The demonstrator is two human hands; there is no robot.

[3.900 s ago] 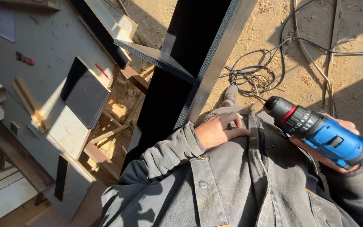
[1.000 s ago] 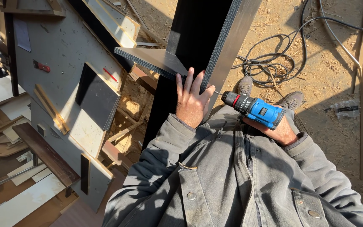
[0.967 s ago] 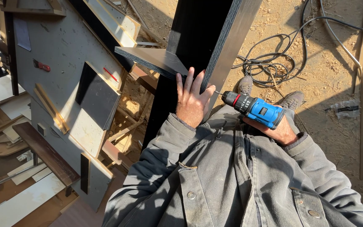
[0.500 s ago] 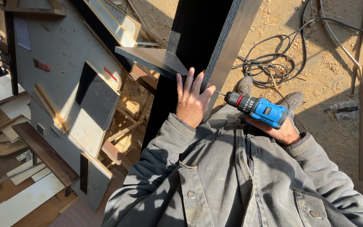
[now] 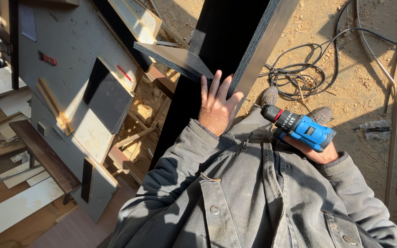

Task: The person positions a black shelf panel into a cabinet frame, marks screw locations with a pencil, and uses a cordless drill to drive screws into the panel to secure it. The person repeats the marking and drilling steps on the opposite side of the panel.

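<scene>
My left hand (image 5: 217,108) lies flat with fingers spread against a tall black panel (image 5: 226,41) that stands upright in front of me. Its pale edge band (image 5: 263,46) runs just right of my fingertips. A dark shelf board (image 5: 173,59) juts out from the panel just above and left of this hand. My right hand (image 5: 315,151) grips a blue cordless drill (image 5: 299,128) with a black and red chuck, pointing left toward the panel's edge, a short way from it. My grey jacket (image 5: 244,197) fills the lower frame, and both shoes (image 5: 295,105) show below the drill.
Black cables (image 5: 299,78) lie coiled on sandy ground to the right. A long thin strip (image 5: 394,133) lies further right. To the left stand grey and black boards (image 5: 83,82), wooden offcuts (image 5: 51,110) and a dark plank (image 5: 44,156).
Since the oldest frame my left hand rose from my chest to the black panel. In the last second the drill drew back slightly to the right, away from the panel edge.
</scene>
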